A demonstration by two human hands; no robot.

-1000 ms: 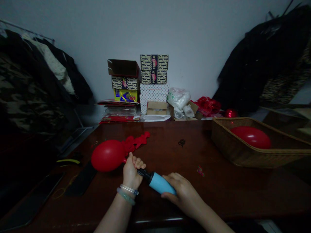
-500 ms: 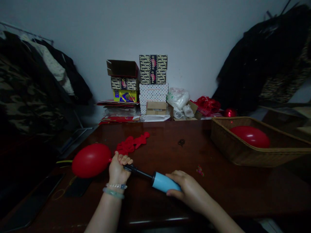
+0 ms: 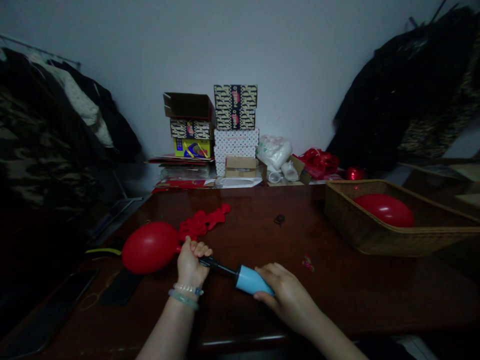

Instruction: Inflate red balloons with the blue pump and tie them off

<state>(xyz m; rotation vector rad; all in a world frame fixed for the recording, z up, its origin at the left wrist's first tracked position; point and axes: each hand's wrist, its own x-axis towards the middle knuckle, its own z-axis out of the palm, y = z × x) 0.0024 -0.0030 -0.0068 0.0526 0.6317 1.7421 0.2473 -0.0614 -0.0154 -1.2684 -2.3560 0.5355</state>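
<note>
A partly filled red balloon (image 3: 150, 248) juts out to the left of my left hand (image 3: 192, 261). That hand is closed around the balloon's neck and the black nozzle end of a hand pump. My right hand (image 3: 285, 292) is wrapped round the pump's blue barrel (image 3: 252, 280), and a stretch of black rod shows between the two hands. Several uninflated red balloons (image 3: 198, 223) lie in a pile just beyond my left hand. The joint between neck and nozzle is hidden by my fingers.
A wicker basket (image 3: 360, 240) at the right holds another red balloon (image 3: 384, 210). Small coloured bits (image 3: 308, 263) and a dark band (image 3: 279, 219) lie mid-table. A phone (image 3: 56, 310) lies at left. Stacked boxes (image 3: 235, 107) stand at the back.
My left hand has moved right with the red balloon and nozzle, closer to my right hand. Less of the pump's black rod shows between them.
</note>
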